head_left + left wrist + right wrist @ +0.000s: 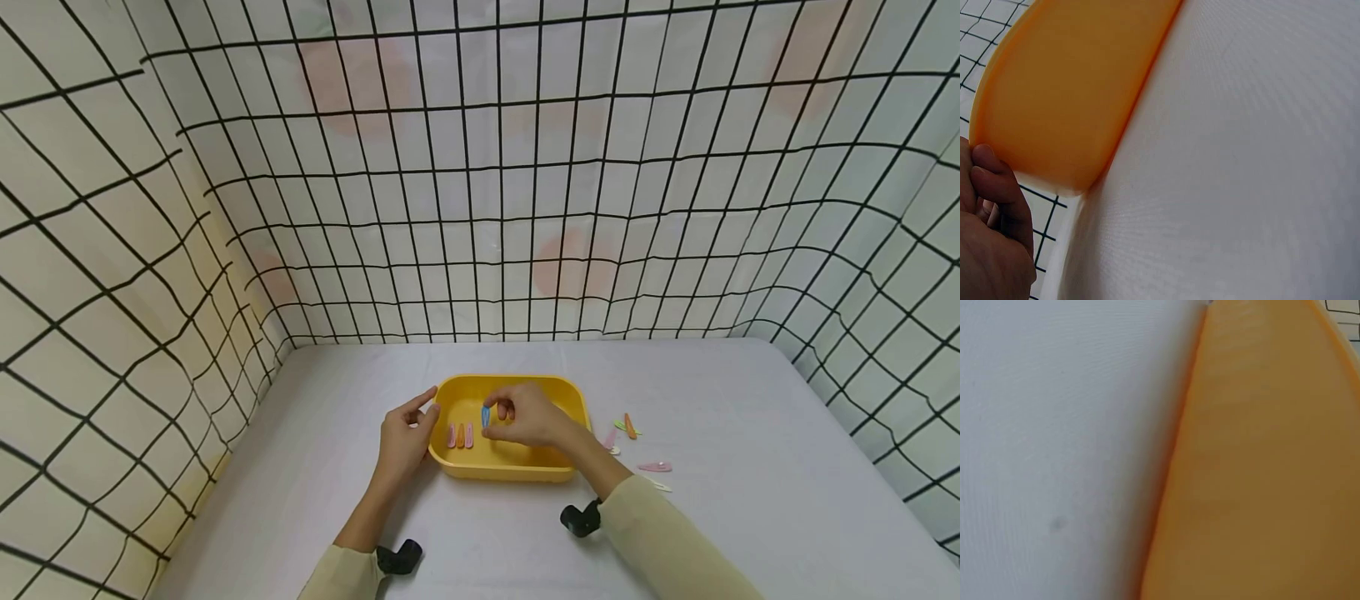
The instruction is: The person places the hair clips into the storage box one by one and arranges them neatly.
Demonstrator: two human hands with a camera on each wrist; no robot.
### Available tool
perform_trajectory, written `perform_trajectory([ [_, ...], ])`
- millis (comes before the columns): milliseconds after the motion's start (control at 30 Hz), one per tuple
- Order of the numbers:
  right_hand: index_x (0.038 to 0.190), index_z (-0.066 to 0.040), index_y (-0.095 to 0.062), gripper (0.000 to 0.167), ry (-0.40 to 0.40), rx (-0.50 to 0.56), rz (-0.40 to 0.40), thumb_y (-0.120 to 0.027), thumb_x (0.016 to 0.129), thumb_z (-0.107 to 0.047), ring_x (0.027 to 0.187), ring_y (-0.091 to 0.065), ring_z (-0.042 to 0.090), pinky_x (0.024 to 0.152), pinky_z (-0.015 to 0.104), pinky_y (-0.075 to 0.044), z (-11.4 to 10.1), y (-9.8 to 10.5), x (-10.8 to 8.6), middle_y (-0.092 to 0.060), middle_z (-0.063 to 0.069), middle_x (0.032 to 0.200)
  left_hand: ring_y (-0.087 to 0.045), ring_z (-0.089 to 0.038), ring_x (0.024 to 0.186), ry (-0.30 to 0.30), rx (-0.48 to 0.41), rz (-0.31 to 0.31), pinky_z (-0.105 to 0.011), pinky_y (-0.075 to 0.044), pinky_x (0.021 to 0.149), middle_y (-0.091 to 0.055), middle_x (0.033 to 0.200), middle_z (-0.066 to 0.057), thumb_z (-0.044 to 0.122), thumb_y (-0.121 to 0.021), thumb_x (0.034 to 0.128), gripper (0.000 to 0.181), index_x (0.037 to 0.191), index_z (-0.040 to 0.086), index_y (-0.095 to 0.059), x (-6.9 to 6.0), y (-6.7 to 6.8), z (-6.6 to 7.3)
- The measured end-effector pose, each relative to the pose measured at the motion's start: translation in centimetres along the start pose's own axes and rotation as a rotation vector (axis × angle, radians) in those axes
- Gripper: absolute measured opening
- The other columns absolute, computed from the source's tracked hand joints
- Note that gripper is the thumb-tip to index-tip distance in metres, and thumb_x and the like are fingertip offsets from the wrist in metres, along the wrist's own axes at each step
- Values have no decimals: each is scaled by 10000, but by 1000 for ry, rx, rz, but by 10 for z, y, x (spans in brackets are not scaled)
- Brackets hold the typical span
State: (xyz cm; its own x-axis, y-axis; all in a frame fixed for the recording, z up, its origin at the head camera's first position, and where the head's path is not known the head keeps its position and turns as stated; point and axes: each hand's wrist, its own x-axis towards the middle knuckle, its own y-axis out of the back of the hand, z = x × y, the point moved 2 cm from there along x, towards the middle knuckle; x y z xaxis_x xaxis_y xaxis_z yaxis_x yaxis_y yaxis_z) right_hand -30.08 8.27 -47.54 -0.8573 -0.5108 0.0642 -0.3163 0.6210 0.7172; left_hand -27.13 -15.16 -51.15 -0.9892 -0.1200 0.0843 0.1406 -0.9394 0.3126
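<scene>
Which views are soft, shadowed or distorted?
Head: fairly crisp, but the wire grid bends near the right corner, possibly lens distortion; left wrist: dim, the tray shaded; right wrist: softest, tray and tablecloth blurred, soft shadow along the tray's base.

The tray (510, 475) sat on the bench (712, 392), netting (500, 170) behind it at twelve o'clock. Inside, three snap hair clips (461, 437) lay toward nine o'clock; a fourth clip (486, 417) was in the right hand (528, 414) near the middle. Loose clips (657, 467) lay between three and four o'clock.
</scene>
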Motion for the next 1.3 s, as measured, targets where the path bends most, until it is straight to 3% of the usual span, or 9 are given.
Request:
perform_trajectory([
  [333, 1096, -60, -724, 381, 4, -12, -49, -853, 822, -289, 676, -494, 95, 630, 207, -424, 3, -10, 9, -608, 28, 791, -410, -131, 368, 0, -6, 1, -202, -392, 364, -540, 691, -50, 274, -672, 998, 364, 1361, 260, -692, 1, 1, 0],
  [600, 1083, -87, -722, 376, -13, -54, -74, -854, 811, -310, 644, -472, 68, 619, 199, -406, 4, -18, 15, -562, -61, 734, -419, -138, 372, 4, -4, 1, -203, -404, 371, -544, 701, -56, 279, -670, 1001, 364, 1364, 262, -689, 0, 2, 0],
  [900, 1068, -89, -721, 357, -36, -56, -129, -857, 791, -268, 624, -475, 73, 592, 200, -387, 8, -25, 14, -535, -65, 685, -428, -137, 385, 8, -3, 7, -203, -417, 378, -547, 702, -47, 287, -676, 997, 362, 1358, 262, -694, 1, 0, -2],
  [1300, 1099, -134, -716, 385, -92, -51, -120, -869, 795, -315, 645, -482, 97, 578, 214, -380, 7, -28, 12, -529, -57, 701, -428, -146, 395, 21, 15, 12, -197, -422, 389, -552, 724, -55, 305, -672, 997, 364, 1360, 286, -691, 1, -1, -2],
])
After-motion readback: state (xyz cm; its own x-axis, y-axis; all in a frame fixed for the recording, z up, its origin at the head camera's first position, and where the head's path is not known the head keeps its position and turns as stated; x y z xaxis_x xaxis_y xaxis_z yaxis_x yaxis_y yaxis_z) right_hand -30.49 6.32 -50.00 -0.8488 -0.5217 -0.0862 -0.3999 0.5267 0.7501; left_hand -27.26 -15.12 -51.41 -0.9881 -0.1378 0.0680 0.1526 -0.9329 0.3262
